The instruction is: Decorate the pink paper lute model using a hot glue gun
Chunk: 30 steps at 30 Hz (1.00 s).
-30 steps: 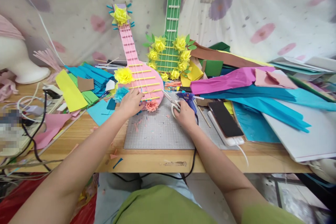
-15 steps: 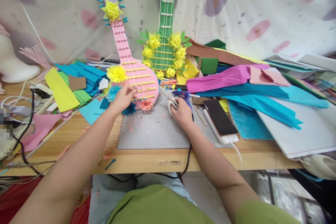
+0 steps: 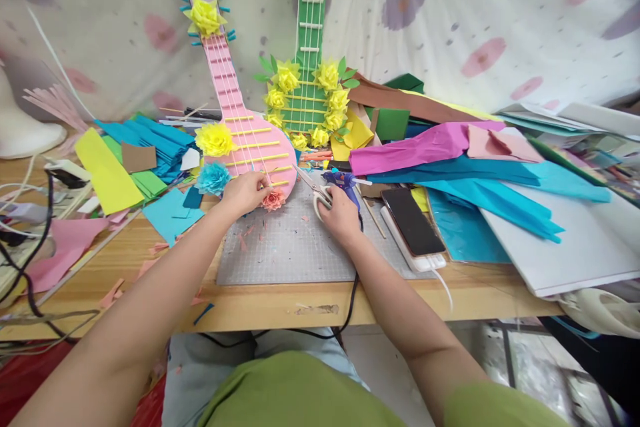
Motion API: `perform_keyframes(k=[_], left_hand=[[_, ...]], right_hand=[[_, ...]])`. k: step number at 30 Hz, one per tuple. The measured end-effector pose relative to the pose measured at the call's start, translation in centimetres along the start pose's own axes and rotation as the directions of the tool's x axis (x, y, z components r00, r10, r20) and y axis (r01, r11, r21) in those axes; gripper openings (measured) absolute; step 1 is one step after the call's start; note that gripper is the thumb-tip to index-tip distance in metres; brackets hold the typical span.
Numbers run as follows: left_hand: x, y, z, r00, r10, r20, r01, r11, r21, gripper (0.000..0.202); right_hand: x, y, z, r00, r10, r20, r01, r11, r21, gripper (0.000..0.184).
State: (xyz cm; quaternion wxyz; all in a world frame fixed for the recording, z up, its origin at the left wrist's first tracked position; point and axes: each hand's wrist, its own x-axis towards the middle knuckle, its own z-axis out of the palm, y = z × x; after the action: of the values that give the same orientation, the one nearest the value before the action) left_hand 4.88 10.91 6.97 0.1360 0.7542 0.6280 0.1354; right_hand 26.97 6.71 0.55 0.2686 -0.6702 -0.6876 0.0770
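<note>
Right grip (image 3: 343, 215) is closed around the scissors (image 3: 322, 200), whose slightly parted blades point away from the near edge of the table (image 3: 273, 310), toward the pink guitar (image 3: 263, 137). Left grip (image 3: 244, 195) rests at the lower body of that guitar, thumb and fingers drawn together by the lower ends of the strings (image 3: 229, 75); whether it pinches one, I cannot tell.

The pink guitar leans back, left of the table's middle, its body by the far side of the grey mat (image 3: 295, 260) and its neck rising toward the far edge. A coral flower (image 3: 273, 199) sits just beside the left fingertips; a blue flower (image 3: 213, 179) and a yellow flower (image 3: 215, 139) sit at the body's left side.

Just beyond the right grip lies the glue gun (image 3: 344, 181), its cord (image 3: 354, 288) hanging over the near edge. Nearer the right edge, a phone (image 3: 413, 221) lies on a white power bank (image 3: 421, 263). Toward the far edge stands a green guitar (image 3: 309, 107) trimmed with yellow flowers.
</note>
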Motion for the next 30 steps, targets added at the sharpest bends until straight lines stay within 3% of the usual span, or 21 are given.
perform_keyframes(k=[2, 5, 8, 11, 14, 19, 24, 30], left_hand=[[0.2, -0.4, 0.1, 1.000, -0.001, -0.009, 0.000, 0.977, -0.215, 0.013], [-0.2, -1.1, 0.6, 0.994, -0.001, -0.107, -0.055, 0.850, -0.523, 0.013], [-1.5, -1.4, 1.6, 0.985, -0.008, -0.171, -0.099, 0.790, -0.606, 0.016], [-3.1, -1.1, 2.6, 0.988, 0.014, -0.155, -0.085, 0.880, -0.467, 0.014], [-4.0, -0.5, 3.4, 0.983, -0.014, -0.181, -0.023, 0.979, -0.203, 0.015], [-3.8, -0.1, 4.6, 0.956, 0.119, -0.270, -0.070, 0.980, 0.185, 0.019], [-3.3, -0.3, 5.6, 0.942, 0.133, -0.309, -0.056, 0.968, 0.246, 0.021], [-3.6, -0.5, 5.4, 0.912, 0.131, -0.390, -0.057, 0.979, 0.195, 0.014]], right_hand=[[0.0, -0.1, 0.0, 1.000, -0.002, -0.003, 0.002, 1.000, 0.017, 0.023], [-0.1, -0.2, 0.0, 1.000, -0.003, 0.000, 0.003, 1.000, 0.030, 0.023], [-0.1, -0.3, 0.0, 1.000, 0.008, 0.012, -0.009, 1.000, 0.025, 0.024], [-0.2, -0.5, -0.1, 1.000, 0.015, 0.024, -0.015, 1.000, 0.014, 0.024], [-0.3, -0.7, -0.3, 0.999, 0.016, 0.030, -0.016, 1.000, 0.003, 0.024], [-0.4, -1.0, -0.4, 0.999, 0.023, 0.040, -0.022, 1.000, -0.003, 0.024], [-0.4, -0.8, -0.1, 0.999, 0.021, 0.027, -0.021, 1.000, 0.004, 0.023], [-0.3, -0.7, 0.1, 1.000, 0.011, 0.009, -0.011, 0.999, 0.035, 0.022]])
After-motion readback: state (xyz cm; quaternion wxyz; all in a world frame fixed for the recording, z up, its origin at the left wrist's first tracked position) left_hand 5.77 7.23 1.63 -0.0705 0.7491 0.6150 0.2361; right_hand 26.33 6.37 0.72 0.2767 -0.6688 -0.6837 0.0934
